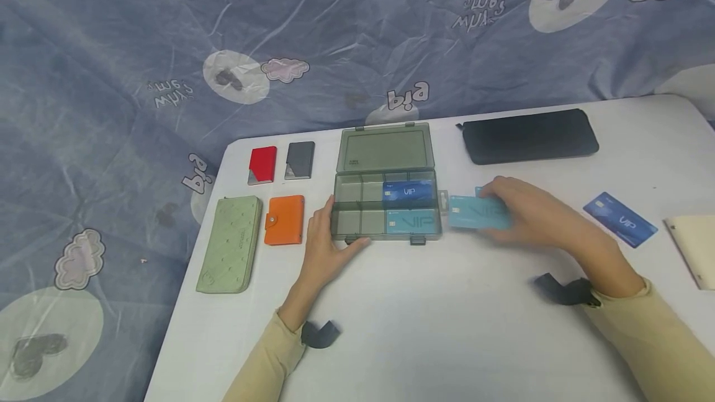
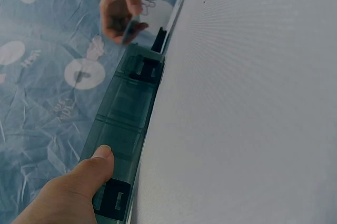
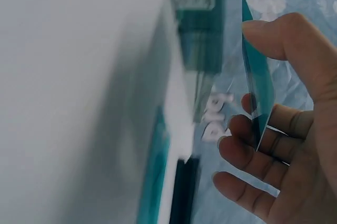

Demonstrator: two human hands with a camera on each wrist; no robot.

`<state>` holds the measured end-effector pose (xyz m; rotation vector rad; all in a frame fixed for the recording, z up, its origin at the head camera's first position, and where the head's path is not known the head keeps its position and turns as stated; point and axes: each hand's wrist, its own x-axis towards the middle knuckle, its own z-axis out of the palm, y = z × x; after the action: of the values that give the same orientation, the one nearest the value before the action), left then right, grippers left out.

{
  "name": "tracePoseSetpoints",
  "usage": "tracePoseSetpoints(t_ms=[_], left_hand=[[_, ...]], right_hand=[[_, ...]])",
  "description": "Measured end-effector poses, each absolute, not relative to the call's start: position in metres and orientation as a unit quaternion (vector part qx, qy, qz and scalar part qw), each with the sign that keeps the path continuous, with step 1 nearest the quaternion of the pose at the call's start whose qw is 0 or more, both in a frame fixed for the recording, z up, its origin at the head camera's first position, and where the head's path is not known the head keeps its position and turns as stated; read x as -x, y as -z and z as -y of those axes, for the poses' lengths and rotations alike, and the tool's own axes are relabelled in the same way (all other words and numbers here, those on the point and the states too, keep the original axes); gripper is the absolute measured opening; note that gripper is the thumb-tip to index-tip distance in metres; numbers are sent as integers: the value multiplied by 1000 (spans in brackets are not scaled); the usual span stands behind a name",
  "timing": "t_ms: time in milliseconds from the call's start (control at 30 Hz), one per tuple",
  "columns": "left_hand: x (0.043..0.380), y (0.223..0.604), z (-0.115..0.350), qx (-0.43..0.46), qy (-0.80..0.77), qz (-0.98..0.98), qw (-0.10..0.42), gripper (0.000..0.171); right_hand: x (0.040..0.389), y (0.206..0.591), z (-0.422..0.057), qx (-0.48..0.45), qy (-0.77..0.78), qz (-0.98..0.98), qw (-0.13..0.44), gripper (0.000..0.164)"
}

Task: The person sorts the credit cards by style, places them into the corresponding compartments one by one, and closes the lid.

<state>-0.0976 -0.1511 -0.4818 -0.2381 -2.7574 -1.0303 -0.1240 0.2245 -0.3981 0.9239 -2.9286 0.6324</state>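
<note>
A clear green compartment box lies with its lid folded back. Two of its sections hold a dark blue VIP card and a light blue VIP card. My left hand holds the box by its near left corner, fingers along the side, thumb against the front wall beside a latch. Just right of the box, my right hand pinches another light blue VIP card between thumb and fingers, raised above the table in the right wrist view. A light blue card lies under that hand.
Right of my right hand lies a dark blue VIP card, then a cream item. A black zip pouch is behind. On the left are red and grey card cases, an orange card holder and a green wallet.
</note>
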Motion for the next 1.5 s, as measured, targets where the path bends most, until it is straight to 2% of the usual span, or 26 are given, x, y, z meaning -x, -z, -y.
tracePoseSetpoints(t_ms=[233, 567, 1167, 1333, 1500], left_hand=[[97, 483, 152, 78, 352, 928, 94, 104], [97, 485, 151, 77, 356, 926, 94, 104], [98, 480, 151, 81, 346, 930, 97, 104], [98, 480, 151, 83, 347, 929, 99, 104], [98, 482, 151, 83, 347, 929, 98, 104]], right_hand=[[132, 393, -181, -334, -222, 916, 2, 51], [139, 409, -135, -377, -200, 904, 21, 59], [140, 421, -147, -368, -226, 901, 41, 60], [139, 422, -169, -358, -260, 896, 52, 57], [138, 424, -207, -299, -256, 919, 38, 49]])
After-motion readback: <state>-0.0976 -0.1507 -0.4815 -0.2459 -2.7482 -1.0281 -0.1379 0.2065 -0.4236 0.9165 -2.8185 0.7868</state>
